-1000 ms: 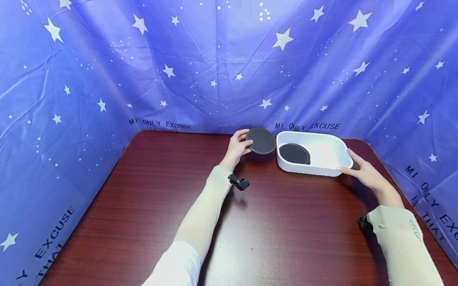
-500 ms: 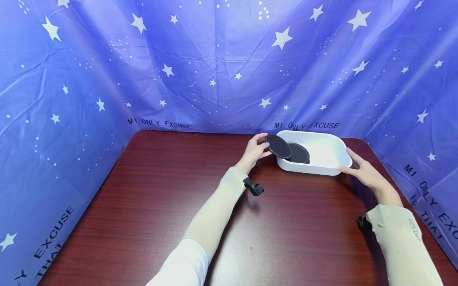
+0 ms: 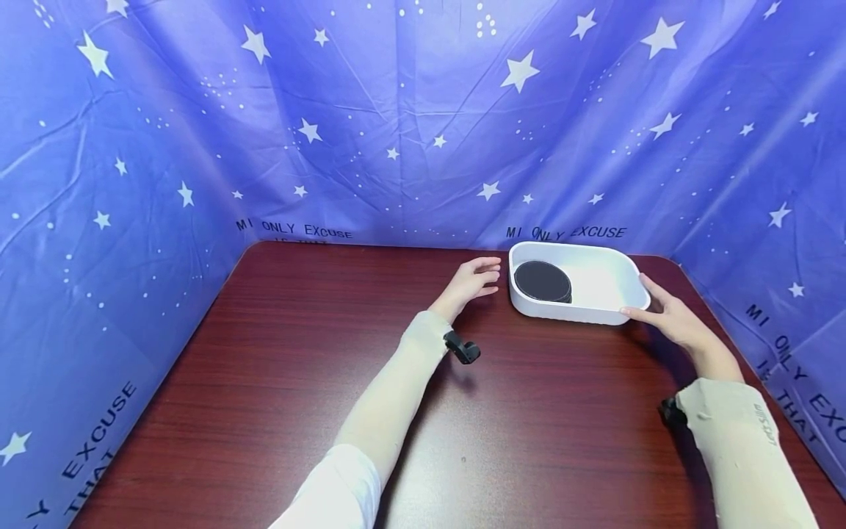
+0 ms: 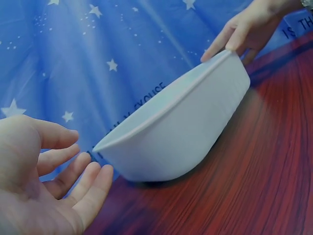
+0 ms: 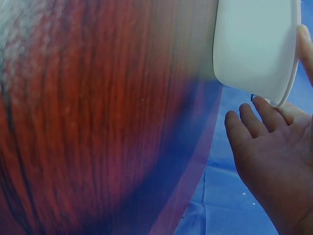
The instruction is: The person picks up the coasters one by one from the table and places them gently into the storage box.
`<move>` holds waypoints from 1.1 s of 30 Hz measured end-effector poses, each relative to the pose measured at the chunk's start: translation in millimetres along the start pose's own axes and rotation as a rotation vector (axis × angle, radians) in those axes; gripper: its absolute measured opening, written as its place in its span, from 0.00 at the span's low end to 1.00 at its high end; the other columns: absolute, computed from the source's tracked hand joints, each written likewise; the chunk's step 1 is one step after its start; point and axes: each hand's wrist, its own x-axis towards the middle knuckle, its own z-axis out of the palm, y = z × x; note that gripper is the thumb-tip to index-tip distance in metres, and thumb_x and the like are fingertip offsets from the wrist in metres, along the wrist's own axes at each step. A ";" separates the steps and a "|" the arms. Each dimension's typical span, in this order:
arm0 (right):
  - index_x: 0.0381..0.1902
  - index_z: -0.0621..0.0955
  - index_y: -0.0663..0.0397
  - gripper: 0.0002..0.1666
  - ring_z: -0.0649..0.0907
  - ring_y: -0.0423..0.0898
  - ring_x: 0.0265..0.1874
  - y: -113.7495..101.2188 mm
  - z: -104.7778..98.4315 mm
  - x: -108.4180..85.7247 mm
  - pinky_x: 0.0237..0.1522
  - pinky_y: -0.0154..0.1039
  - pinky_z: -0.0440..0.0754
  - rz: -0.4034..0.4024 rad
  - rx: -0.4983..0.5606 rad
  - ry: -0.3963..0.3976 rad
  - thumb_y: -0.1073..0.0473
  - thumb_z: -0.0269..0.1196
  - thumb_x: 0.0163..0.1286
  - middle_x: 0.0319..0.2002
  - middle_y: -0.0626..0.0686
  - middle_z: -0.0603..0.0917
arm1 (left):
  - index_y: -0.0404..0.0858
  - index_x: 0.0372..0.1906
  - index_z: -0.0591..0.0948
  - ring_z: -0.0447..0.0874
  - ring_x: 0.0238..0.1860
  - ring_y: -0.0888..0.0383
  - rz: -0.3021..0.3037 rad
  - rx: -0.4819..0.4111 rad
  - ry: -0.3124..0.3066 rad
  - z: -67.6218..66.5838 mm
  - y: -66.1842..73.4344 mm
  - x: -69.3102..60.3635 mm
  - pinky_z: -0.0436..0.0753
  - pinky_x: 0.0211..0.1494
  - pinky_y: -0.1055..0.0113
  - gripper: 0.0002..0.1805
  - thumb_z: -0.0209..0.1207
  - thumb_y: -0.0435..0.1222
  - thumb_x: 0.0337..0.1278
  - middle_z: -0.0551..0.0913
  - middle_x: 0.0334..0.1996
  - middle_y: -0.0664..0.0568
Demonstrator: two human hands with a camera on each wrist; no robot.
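A white oblong storage box [image 3: 598, 314] with rounded corners stands at the back right of the table. Inside its left end lies a small stack of round black coasters [image 3: 543, 281] with stitched edges. Just outside that end is my left hand [image 3: 471, 283], its fingers loosely spread and holding nothing; in the left wrist view, the left hand's fingertips [image 4: 102, 174] are apart from the box wall. My right hand [image 3: 677, 319] holds the box by its right end, thumb on the front side and index finger at the rim. Its other fingers stick out below the box in the right wrist view.
A dark red wood-grain table [image 3: 317, 367] carries the box. Blue star-printed cloth [image 3: 370, 132] hangs behind the table and along both sides, close to the box's back. Black wrist cameras [image 3: 463, 347] sit on both forearms.
My left hand has carried a black coaster rightwards into the box, let it go onto the stack, and drawn back slightly to the left. My right hand stays on the box.
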 end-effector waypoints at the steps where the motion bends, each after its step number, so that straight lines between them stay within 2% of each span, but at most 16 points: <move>1: 0.79 0.37 0.58 0.55 0.61 0.46 0.73 0.2 0.0 0.5 0.47 0.08 0.63 0.000 -0.001 0.001 0.56 0.61 0.74 0.78 0.70 0.42 | 0.30 0.69 0.70 0.72 0.68 0.39 0.002 -0.006 -0.005 -3.1 0.2 -0.4 0.82 0.64 0.54 0.24 0.52 0.25 0.70 0.71 0.68 0.32; 7: 0.79 0.37 0.59 0.55 0.63 0.34 0.69 0.1 -0.2 4.2 0.46 0.08 0.64 -0.004 0.008 -0.003 0.55 0.61 0.73 0.78 0.71 0.43 | 0.28 0.70 0.68 0.67 0.70 0.35 0.014 -0.036 -0.021 -23.6 4.5 -3.4 0.78 0.69 0.51 0.25 0.52 0.24 0.70 0.68 0.69 0.29; 12: 0.79 0.36 0.58 0.55 0.64 0.27 0.66 -0.3 -0.6 5.2 0.45 0.08 0.64 0.000 0.018 -0.015 0.53 0.61 0.74 0.78 0.70 0.42 | 0.30 0.70 0.68 0.68 0.69 0.37 0.027 -0.033 -0.010 -40.8 7.7 -8.1 0.77 0.69 0.51 0.26 0.52 0.23 0.69 0.68 0.69 0.29; 16: 0.79 0.37 0.59 0.55 0.65 0.20 0.59 -0.8 -1.9 3.5 0.44 0.09 0.65 0.000 0.020 -0.009 0.54 0.61 0.74 0.77 0.71 0.43 | 0.30 0.70 0.69 0.74 0.61 0.45 0.051 -0.032 0.001 -51.9 9.8 -12.7 0.77 0.69 0.51 0.26 0.52 0.23 0.68 0.68 0.68 0.28; 22: 0.79 0.37 0.59 0.56 0.66 0.13 0.48 -0.7 -4.1 3.4 0.42 0.10 0.67 0.004 0.004 -0.002 0.53 0.62 0.73 0.75 0.77 0.50 | 0.30 0.69 0.70 0.77 0.48 0.60 0.070 -0.034 0.047 -68.0 13.5 -18.0 0.78 0.69 0.52 0.25 0.53 0.24 0.68 0.72 0.65 0.31; 25: 0.79 0.37 0.57 0.56 0.66 0.16 0.52 0.4 -6.1 3.1 0.42 0.10 0.65 0.023 -0.014 -0.014 0.52 0.62 0.73 0.75 0.76 0.50 | 0.29 0.69 0.70 0.77 0.46 0.63 0.075 -0.044 0.057 -76.1 14.8 -19.6 0.77 0.69 0.52 0.25 0.53 0.24 0.68 0.72 0.65 0.30; 26: 0.79 0.36 0.56 0.56 0.67 0.20 0.57 0.7 -6.8 2.9 0.43 0.10 0.64 0.031 -0.022 -0.020 0.52 0.62 0.73 0.75 0.75 0.49 | 0.29 0.69 0.70 0.77 0.45 0.63 0.077 -0.052 0.060 -78.8 15.1 -20.0 0.77 0.70 0.51 0.25 0.52 0.23 0.68 0.71 0.66 0.29; 29: 0.79 0.35 0.56 0.56 0.64 0.43 0.72 1.1 -8.0 3.1 0.43 0.09 0.62 0.039 -0.036 -0.038 0.53 0.61 0.74 0.76 0.75 0.47 | 0.28 0.69 0.70 0.78 0.43 0.65 0.087 -0.068 0.067 -87.1 16.0 -21.4 0.76 0.71 0.49 0.25 0.52 0.23 0.68 0.73 0.63 0.31; 32: 0.79 0.35 0.58 0.56 0.62 0.45 0.73 0.4 -7.5 3.3 0.44 0.08 0.62 0.022 -0.037 -0.044 0.54 0.61 0.74 0.74 0.78 0.48 | 0.27 0.69 0.69 0.78 0.41 0.64 0.093 -0.081 0.084 -95.3 17.8 -23.9 0.75 0.71 0.48 0.26 0.52 0.23 0.67 0.77 0.57 0.38; 33: 0.79 0.35 0.59 0.56 0.63 0.40 0.71 0.3 -7.2 3.4 0.44 0.08 0.62 0.013 -0.035 -0.044 0.55 0.60 0.74 0.74 0.79 0.49 | 0.27 0.69 0.69 0.78 0.41 0.64 0.094 -0.081 0.091 -97.8 18.5 -24.9 0.75 0.71 0.49 0.26 0.52 0.23 0.67 0.77 0.54 0.42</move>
